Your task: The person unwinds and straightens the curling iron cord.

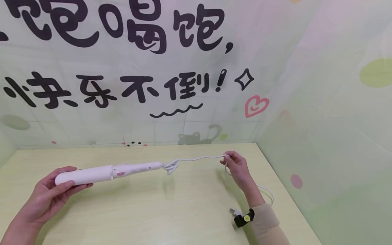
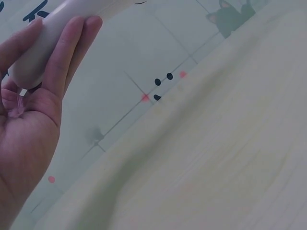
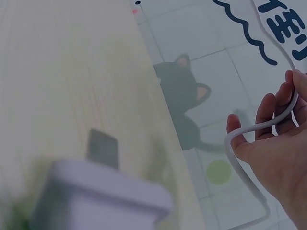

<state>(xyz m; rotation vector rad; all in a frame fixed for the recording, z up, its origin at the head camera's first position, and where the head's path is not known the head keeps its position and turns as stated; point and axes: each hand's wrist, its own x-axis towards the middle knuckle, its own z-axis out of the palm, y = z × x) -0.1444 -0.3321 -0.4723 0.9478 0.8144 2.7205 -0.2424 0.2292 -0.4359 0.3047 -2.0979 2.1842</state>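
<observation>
In the head view my left hand [image 1: 46, 197] grips the thick rounded end of a long white wand-shaped appliance [image 1: 92, 174], which has a pinkish button. It is held up off the table, almost level. A white cord [image 1: 199, 159] leaves its thin end, bunched in a few loops there, and stretches to the right. My right hand [image 1: 239, 166] pinches that cord between thumb and fingers. More cord runs across the right palm in the right wrist view. The cord's USB plug [image 3: 105, 191] looms blurred in that view's foreground. The left wrist view shows fingers around the appliance's end [image 2: 38, 52].
A pale wooden table [image 1: 171, 211] lies beneath both hands. Behind it stands a printed wall [image 1: 137, 126] with dark characters and a cat shape; another wall [image 1: 337, 153] closes off the right side. A black strap mount [image 1: 243, 219] sits on the right wrist.
</observation>
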